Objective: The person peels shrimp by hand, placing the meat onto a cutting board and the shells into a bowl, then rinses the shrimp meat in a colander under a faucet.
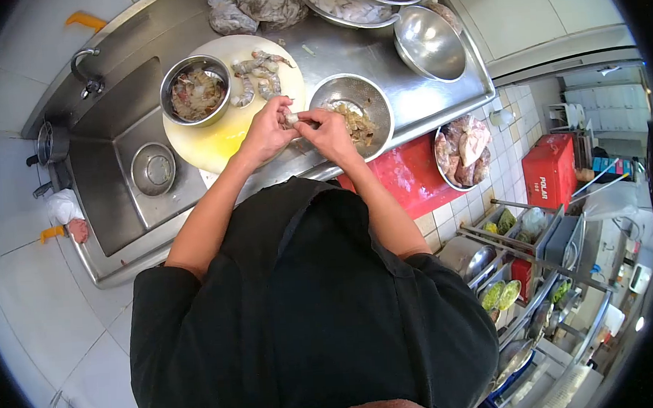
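Between them, my left hand (268, 133) and my right hand (327, 133) pinch a shrimp (290, 119) above the edge of a round cutting board (242, 50). Fingers cover most of it. Several grey shrimp (262, 72) lie on the board just beyond my hands. To their left on the board stands a steel pot (199, 96) with shrimp pieces inside. Close to my right hand is a perforated steel colander (379, 111) holding brownish shells (357, 123).
A steel sink (109, 195) with a small bowl (152, 170) lies left. Plastic bags (258, 6), a bowl of pale seafood (344, 7) and a metal bowl (430, 42) line the back. Right are a red surface (407, 176) and a bowl of raw meat (464, 151).
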A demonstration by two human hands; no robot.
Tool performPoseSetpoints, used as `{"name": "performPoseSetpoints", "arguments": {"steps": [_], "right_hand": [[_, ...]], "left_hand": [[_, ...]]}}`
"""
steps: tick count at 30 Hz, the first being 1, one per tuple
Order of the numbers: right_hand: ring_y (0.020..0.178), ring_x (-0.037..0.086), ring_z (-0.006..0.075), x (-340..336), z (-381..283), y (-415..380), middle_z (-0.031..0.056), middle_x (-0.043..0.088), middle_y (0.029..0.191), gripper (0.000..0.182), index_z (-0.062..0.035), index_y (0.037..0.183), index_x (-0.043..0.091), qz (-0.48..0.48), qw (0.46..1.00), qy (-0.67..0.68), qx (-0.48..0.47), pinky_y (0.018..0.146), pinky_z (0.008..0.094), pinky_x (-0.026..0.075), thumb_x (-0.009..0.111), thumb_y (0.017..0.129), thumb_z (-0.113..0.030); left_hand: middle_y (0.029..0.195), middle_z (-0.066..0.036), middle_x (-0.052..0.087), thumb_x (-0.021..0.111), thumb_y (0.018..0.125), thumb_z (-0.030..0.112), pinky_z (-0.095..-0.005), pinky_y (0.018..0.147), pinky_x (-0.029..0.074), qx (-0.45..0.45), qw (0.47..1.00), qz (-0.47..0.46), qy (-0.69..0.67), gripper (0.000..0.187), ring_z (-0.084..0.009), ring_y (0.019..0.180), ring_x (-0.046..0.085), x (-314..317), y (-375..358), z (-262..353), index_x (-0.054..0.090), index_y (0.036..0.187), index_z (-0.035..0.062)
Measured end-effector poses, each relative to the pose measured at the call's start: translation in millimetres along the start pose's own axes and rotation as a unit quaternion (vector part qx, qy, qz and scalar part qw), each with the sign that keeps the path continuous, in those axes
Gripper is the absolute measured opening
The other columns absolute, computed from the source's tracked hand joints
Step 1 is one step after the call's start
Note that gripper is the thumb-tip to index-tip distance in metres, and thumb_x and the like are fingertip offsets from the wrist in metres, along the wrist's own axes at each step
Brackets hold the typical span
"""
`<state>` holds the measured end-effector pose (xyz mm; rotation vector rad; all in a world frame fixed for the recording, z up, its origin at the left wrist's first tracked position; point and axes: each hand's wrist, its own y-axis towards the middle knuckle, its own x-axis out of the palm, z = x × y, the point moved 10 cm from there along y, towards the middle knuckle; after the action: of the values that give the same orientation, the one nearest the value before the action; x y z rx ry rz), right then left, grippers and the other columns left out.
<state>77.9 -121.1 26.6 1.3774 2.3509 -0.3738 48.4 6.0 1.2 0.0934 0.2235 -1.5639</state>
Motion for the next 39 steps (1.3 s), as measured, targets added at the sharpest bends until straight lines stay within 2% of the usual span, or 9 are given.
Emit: {"name": "performPoseSetpoints", "arguments": {"steps": [4, 13, 15, 17, 18, 20, 24, 32, 39], "right_hand": [[0.077, 0.071, 0.0288, 0.6, -1.3, 0.6, 0.0200, 0.071, 0.089, 0.021, 0.0012, 0.095, 0.074, 0.045, 0.998, -0.041, -0.021, 0.072, 0.0358, 0.055, 0.069, 0.081, -0.014], [0.079, 0.070, 0.0282, -94.3, 39.1, 7.4, 0.0195, 0.071, 0.087, 0.017, 0.0007, 0.093, 0.073, 0.246, 0.968, -0.036, -0.001, 0.074, 0.0335, 0.053, 0.066, 0.087, -0.013], [0.080, 0.069, 0.0303, -109.6, 61.8, 3.5, 0.0202, 0.071, 0.088, 0.023, 0.0014, 0.095, 0.073, 0.240, 0.968, -0.003, 0.066, 0.077, 0.0348, 0.053, 0.065, 0.089, -0.020], [0.084, 0.069, 0.0344, -109.2, 81.6, 0.4, 0.0221, 0.070, 0.091, 0.027, 0.0008, 0.098, 0.073, 0.152, 0.967, -0.149, 0.140, 0.081, 0.0380, 0.052, 0.064, 0.089, -0.023], [0.088, 0.068, 0.0376, -104.6, 78.1, -3.4, 0.0236, 0.070, 0.092, 0.026, -0.0014, 0.099, 0.073, 0.168, 0.963, -0.208, 0.035, 0.082, 0.0421, 0.052, 0.063, 0.088, -0.023], [0.089, 0.068, 0.0383, -95.5, 87.0, -16.4, 0.0234, 0.070, 0.092, 0.025, -0.0031, 0.100, 0.074, 0.144, 0.956, -0.253, 0.028, 0.082, 0.0434, 0.052, 0.063, 0.087, -0.022], [0.086, 0.068, 0.0381, -89.9, 107.6, -41.6, 0.0220, 0.070, 0.090, 0.024, -0.0063, 0.102, 0.074, 0.122, 0.948, -0.243, 0.166, 0.080, 0.0441, 0.053, 0.065, 0.086, -0.021], [0.081, 0.070, 0.0350, -58.4, 110.1, -48.7, 0.0208, 0.071, 0.086, 0.024, -0.0049, 0.100, 0.074, 0.083, 0.973, -0.182, 0.120, 0.076, 0.0418, 0.055, 0.069, 0.084, -0.021], [0.079, 0.070, 0.0337, -37.3, 108.1, -53.6, 0.0208, 0.071, 0.087, 0.025, -0.0027, 0.102, 0.073, 0.043, 0.978, -0.171, 0.109, 0.074, 0.0403, 0.054, 0.069, 0.085, -0.020]], "left_hand": [[0.094, -0.002, 0.053, 0.075, 0.072, -0.007, -0.0222, 0.072, 0.048, -0.041, 0.988, 0.015, -0.147, 0.063, -0.0061, 0.081, 0.053, 1.1, -4.3, -27.1, 0.046, 0.126, 0.0039], [0.089, -0.001, 0.057, 0.079, 0.075, 0.007, -0.0247, 0.068, 0.048, -0.034, 0.997, 0.055, -0.031, 0.042, -0.0082, 0.075, 0.053, -19.8, -1.8, -31.0, 0.060, 0.112, 0.0002], [0.093, -0.005, 0.061, 0.080, 0.075, 0.012, -0.0290, 0.073, 0.050, -0.015, 0.995, 0.100, -0.019, 0.042, -0.0141, 0.079, 0.058, -38.5, 4.9, -15.5, 0.062, 0.112, 0.0001], [0.099, -0.010, 0.064, 0.078, 0.078, 0.016, -0.0336, 0.079, 0.051, 0.042, 0.984, 0.156, 0.079, 0.044, -0.0205, 0.086, 0.062, -60.3, 6.9, 15.4, 0.062, 0.115, 0.0001], [0.104, -0.013, 0.065, 0.076, 0.080, 0.019, -0.0360, 0.084, 0.051, 0.089, 0.964, 0.186, 0.171, 0.046, -0.0241, 0.092, 0.064, -69.4, 5.5, 38.0, 0.061, 0.119, 0.0003], [0.109, -0.019, 0.068, 0.070, 0.085, 0.024, -0.0432, 0.095, 0.048, 0.183, 0.902, 0.248, 0.303, 0.045, -0.0366, 0.105, 0.064, -88.3, -5.1, 82.5, 0.062, 0.123, 0.0009], [0.115, -0.016, 0.067, 0.067, 0.083, 0.016, -0.0423, 0.096, 0.048, 0.025, 0.917, 0.208, 0.340, 0.032, -0.0345, 0.106, 0.063, -155.4, 13.3, 58.4, 0.069, 0.112, 0.0028], [0.109, -0.015, 0.064, 0.064, 0.076, 0.006, -0.0423, 0.094, 0.047, -0.009, 0.833, -0.088, 0.546, 0.032, -0.0349, 0.107, 0.057, -166.9, 43.2, -18.4, 0.072, 0.107, 0.0042], [0.121, -0.019, 0.055, 0.062, 0.076, 0.009, -0.0471, 0.099, 0.044, 0.040, 0.778, -0.026, 0.627, 0.034, -0.0358, 0.120, 0.049, -148.8, 41.7, -26.3, 0.074, 0.108, 0.0094]]}}
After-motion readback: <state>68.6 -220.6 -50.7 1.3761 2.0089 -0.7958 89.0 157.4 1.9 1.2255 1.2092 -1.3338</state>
